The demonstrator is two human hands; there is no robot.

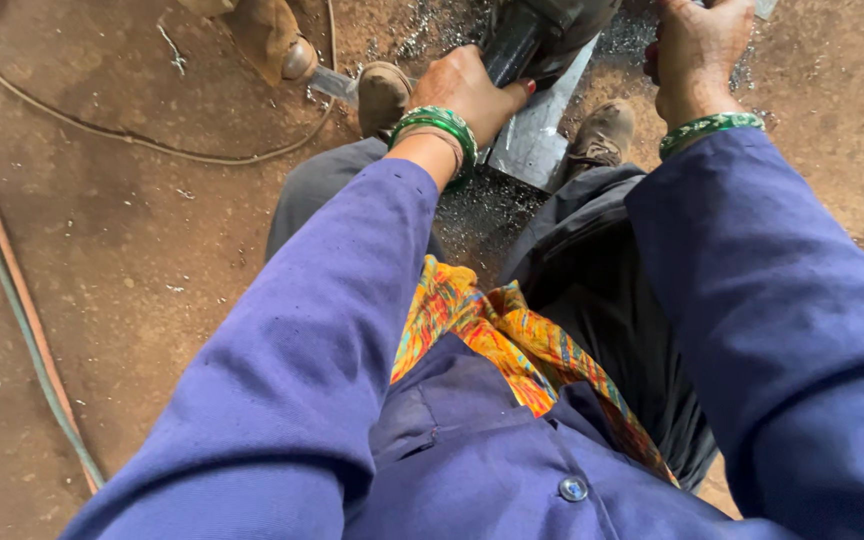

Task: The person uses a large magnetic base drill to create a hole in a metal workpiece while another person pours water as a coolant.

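Gripping the dark power tool [527, 40] with my left hand [467, 90] closed round its body, I keep my right hand [697, 55] wrapped on something at the top edge, though what it clamps I cannot tell. Both hands sit apart, over the grey metal plate [537, 135] lying on the floor [132, 230] between my shoes [602, 135]. The plate's long axis runs diagonally, pointing up and to the right. I judge a slip could send the tool toward my feet, since they flank the plate closely.
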